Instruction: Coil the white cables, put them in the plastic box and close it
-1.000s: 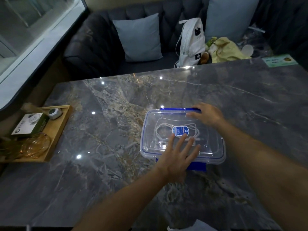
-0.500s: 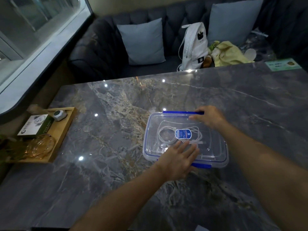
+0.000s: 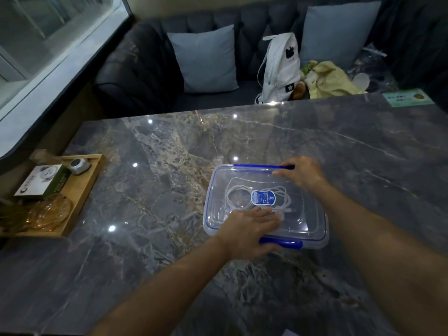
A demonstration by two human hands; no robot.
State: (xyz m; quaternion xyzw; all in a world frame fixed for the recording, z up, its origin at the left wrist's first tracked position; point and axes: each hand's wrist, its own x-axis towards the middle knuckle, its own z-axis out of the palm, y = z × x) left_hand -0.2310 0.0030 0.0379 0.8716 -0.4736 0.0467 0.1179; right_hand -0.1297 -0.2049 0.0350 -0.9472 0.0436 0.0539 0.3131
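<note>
A clear plastic box with its lid on lies on the marble table, a blue label in the lid's middle. Coiled white cables show through the lid. My left hand lies flat on the lid's near edge, fingers together, thumb at the near blue clip. My right hand rests on the far edge, fingers pressing the far blue clip. Both clips lie folded against the box.
A wooden tray at the table's left edge holds a small box, a grey gadget and amber glass dishes. Beyond the table's far edge stands a dark sofa with cushions, a white backpack and yellow cloth. A green card lies far right.
My left hand slid back from the lid's middle to its near edge, and the near blue clip went from sticking out to folded against the box. My right hand stayed at the far clip.
</note>
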